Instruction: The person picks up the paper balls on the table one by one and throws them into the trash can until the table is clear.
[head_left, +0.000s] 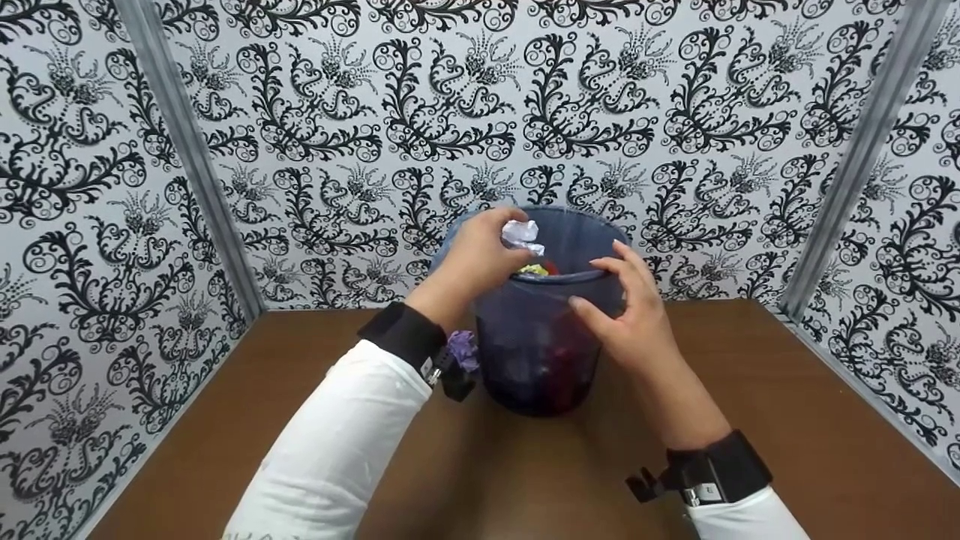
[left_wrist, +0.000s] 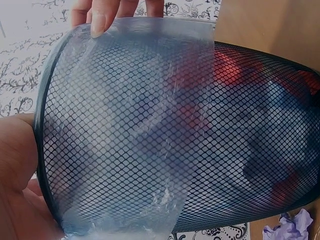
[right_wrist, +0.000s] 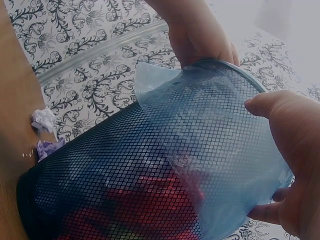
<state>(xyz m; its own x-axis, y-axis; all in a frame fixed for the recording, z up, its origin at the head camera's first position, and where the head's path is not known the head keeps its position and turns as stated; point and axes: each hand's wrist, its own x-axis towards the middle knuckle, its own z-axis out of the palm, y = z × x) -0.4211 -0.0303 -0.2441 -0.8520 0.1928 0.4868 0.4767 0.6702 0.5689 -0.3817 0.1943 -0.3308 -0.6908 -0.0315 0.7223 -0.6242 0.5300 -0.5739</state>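
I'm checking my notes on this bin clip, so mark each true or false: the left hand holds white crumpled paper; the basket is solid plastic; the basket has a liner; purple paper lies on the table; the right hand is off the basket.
1. The left hand holds white crumpled paper: true.
2. The basket is solid plastic: false, it is mesh.
3. A bluish liner folds over its rim: true.
4. Purple crumpled paper lies on the table: true.
5. The right hand is off the basket: false, it touches the rim.
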